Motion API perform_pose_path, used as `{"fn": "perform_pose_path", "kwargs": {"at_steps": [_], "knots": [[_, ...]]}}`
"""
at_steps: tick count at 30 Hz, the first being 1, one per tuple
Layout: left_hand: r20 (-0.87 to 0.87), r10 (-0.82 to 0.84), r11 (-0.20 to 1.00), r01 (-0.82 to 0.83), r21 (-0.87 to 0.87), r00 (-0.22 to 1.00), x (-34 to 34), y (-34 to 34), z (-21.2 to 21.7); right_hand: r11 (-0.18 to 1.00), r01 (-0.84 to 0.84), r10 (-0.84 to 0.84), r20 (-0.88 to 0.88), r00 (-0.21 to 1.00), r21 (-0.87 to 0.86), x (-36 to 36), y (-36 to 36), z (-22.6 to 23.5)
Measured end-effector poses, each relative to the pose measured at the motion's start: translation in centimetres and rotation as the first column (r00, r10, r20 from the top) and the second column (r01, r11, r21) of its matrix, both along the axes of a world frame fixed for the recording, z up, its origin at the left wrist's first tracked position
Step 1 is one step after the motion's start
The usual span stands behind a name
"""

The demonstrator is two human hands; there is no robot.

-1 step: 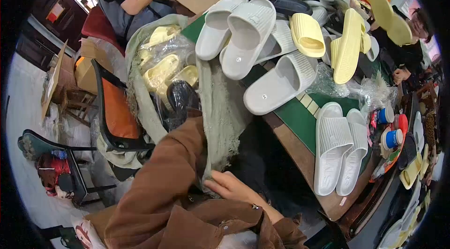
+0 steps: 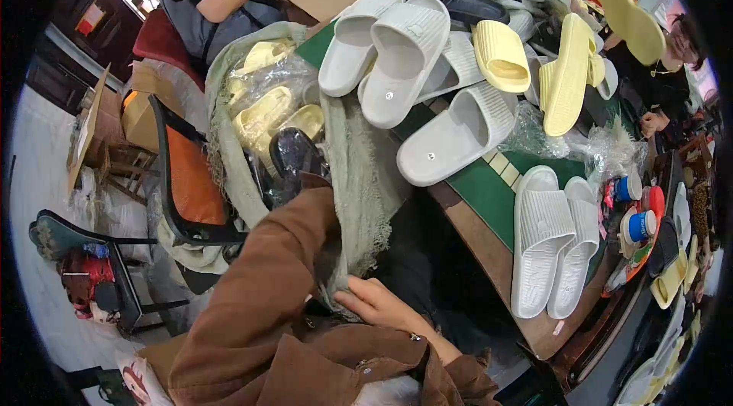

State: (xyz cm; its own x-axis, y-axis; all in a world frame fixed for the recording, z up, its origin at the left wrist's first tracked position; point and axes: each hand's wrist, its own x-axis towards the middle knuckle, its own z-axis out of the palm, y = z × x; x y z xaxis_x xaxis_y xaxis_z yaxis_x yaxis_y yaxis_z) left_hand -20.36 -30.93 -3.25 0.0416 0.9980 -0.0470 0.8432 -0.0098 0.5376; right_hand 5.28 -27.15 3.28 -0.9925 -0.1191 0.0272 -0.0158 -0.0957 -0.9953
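Observation:
A grey-green woven sack (image 2: pixel 357 184) stands with its mouth spread in front of me, holding yellow slippers (image 2: pixel 263 112) in clear plastic. My left forearm reaches down into the sack; the left hand itself is hidden past the brown cuff. Right by that cuff is a shiny black slipper (image 2: pixel 294 152), apparently in plastic; whether the hand grips it cannot be made out. Low in the middle, my right hand (image 2: pixel 376 301) is closed on the sack's near edge, its fingers bunching the cloth.
On the table (image 2: pixel 477 242) to the right lie grey slippers (image 2: pixel 405 58), yellow slippers (image 2: pixel 569 74) and black ones in a pile. A white pair (image 2: pixel 544 245) sits at its near corner. An orange-backed chair (image 2: pixel 195 188) stands left of the sack. Co-workers sit at far left and far right.
The black slipper in the sack has risen a little and shows more, beside my left cuff. My left sleeve has shifted slightly. My right hand keeps its hold on the sack's edge.

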Motion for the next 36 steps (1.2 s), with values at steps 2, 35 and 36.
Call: {"fn": "perform_pose_path", "kwargs": {"at_steps": [2,35,36], "knots": [[0.005,0.028,0.999,-0.028,-0.041,1.000,0.4,0.2,0.2,0.997,0.031,-0.026,0.082,0.996,-0.067,0.4,0.5,-0.3],[0.055,0.564,0.822,-0.567,0.060,0.824,-3.2,-1.8,9.3,0.781,0.385,-0.293,0.256,0.921,-0.491,2.7,1.6,0.0],[0.130,0.620,0.782,-0.623,-0.023,0.774,-3.5,-1.8,9.9,0.779,0.393,-0.300,0.259,0.918,-0.489,2.5,1.6,-0.1]]}}
